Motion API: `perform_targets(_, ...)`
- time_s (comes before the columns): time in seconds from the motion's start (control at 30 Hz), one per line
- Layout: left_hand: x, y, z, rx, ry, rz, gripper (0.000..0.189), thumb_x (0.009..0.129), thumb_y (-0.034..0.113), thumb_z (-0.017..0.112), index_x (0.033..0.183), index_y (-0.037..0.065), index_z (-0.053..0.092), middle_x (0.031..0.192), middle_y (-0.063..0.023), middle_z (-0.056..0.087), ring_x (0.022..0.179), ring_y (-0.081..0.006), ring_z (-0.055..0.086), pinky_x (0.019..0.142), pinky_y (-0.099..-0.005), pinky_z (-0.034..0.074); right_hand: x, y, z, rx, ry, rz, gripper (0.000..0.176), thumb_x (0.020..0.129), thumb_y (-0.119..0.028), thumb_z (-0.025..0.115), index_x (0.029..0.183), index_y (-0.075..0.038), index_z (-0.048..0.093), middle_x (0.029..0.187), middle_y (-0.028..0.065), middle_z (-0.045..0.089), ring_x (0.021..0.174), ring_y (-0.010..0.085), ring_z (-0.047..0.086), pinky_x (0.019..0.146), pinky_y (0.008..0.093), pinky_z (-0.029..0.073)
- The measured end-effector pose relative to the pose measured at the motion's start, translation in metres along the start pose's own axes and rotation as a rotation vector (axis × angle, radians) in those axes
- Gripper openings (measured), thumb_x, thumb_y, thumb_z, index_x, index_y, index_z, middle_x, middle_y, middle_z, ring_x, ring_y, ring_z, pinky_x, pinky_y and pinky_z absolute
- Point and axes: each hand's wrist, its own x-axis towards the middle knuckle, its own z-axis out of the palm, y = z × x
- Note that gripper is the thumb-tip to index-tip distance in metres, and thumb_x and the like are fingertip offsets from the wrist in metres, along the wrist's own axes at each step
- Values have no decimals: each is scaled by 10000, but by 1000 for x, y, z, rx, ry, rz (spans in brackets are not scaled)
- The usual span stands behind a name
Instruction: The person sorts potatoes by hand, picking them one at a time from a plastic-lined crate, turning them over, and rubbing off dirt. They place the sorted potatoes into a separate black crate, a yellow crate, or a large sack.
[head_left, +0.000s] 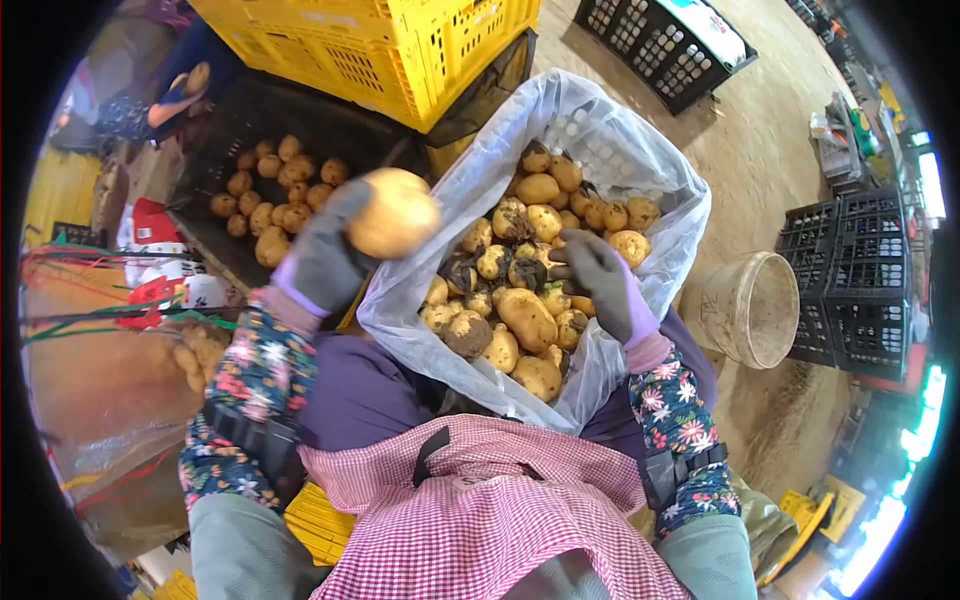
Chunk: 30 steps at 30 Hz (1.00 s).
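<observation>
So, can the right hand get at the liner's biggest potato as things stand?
Probably yes: that potato lies uncovered, the right hand is close by, and no liner hangs between them.

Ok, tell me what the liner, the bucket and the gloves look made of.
Liner: thin plastic film, glossy, see-through and wrinkled. Bucket: probably plastic, dull, with a smooth rim and smudged wall. Gloves: dark, matte, perhaps rubber-coated, judging by their snug fit.

Bag [665,165]: thin translucent plastic, crinkled, glossy. Yellow crate [340,60]: smooth plastic. Potatoes [527,317]: smooth skins, some dirt-rough. Gloves [335,245]: matt. Apron [480,510]: checked cloth.
</observation>
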Motion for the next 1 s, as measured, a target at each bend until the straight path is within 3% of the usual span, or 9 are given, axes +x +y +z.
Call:
perform_targets(0.1,17,49,-97,272,144,171,487,912,314,592,1285,16,496,1209,-136,588,1139,-272,578,929,-449,512,8,26,4,-900,-71,230,672,884,-466,526,1348,10,422,1134,237,619,1072,365,603,936,414,462)
perform_targets(0.3,5,0,-282,1007,350,329,528,906,331,597,1349,85,445,1335,-110,439,1188,-241,500,880,-403,507,22,99,35,-1367,26,346,900,732,-579,669,1374,-19,378,1112,269,619,1046,381,608,886,437,483)
perform_targets(0.37,-8,8,-236,243,558,46,629,889,395,612,1387,81,392,1375,-108,379,1162,-234,481,882,-372,473,35,83,38,-1267,-73,466,919,704,-604,679,1344,-6,398,1114,286,609,1046,376,610,882,435,481)
perform_targets(0.57,-25,44,-120,377,436,220,588,926,402,562,1398,94,395,1320,-111,497,1152,-234,519,947,-353,428,47,87,5,-938,-126,423,401,890,-188,587,1240,1,539,1182,269,578,1084,348,592,908,387,469)
perform_targets(0.63,-38,52,-73,326,254,254,562,929,391,562,1369,71,422,1266,-105,545,1133,-217,543,940,-348,437,37,99,-28,-1007,-558,-253,362,899,-139,567,1238,-10,570,1337,245,478,1165,331,535,985,357,430)
perform_targets(0.67,-43,51,-55,343,259,279,562,929,391,562,1369,71,422,1266,-105,545,1133,-217,543,940,-348,437,45,132,-45,-604,-500,-62,324,901,-99,555,1210,-17,604,1449,206,362,1245,344,469,1054,350,378)
perform_targets(0.7,-49,46,-38,323,178,279,552,931,388,559,1358,61,432,1243,-102,558,1112,-210,552,936,-347,442,8,32,4,-2,-206,359,366,900,-113,565,1253,-19,572,1405,187,436,1244,326,487,1066,373,381)
perform_targets(0.77,-58,27,9,318,105,233,541,931,390,555,1334,44,451,1212,-98,573,1075,-196,566,928,-342,449,6,23,0,586,-310,413,436,902,-170,574,1306,-15,515,1354,173,504,1238,314,503,1077,410,380)
perform_targets(1.0,-53,-81,102,613,130,192,560,917,279,623,1349,-18,428,1240,-107,558,1131,-201,541,950,-333,446,-36,-30,4,864,-411,9,580,885,-130,546,1415,-10,343,1358,150,490,1252,264,492,1059,428,400)
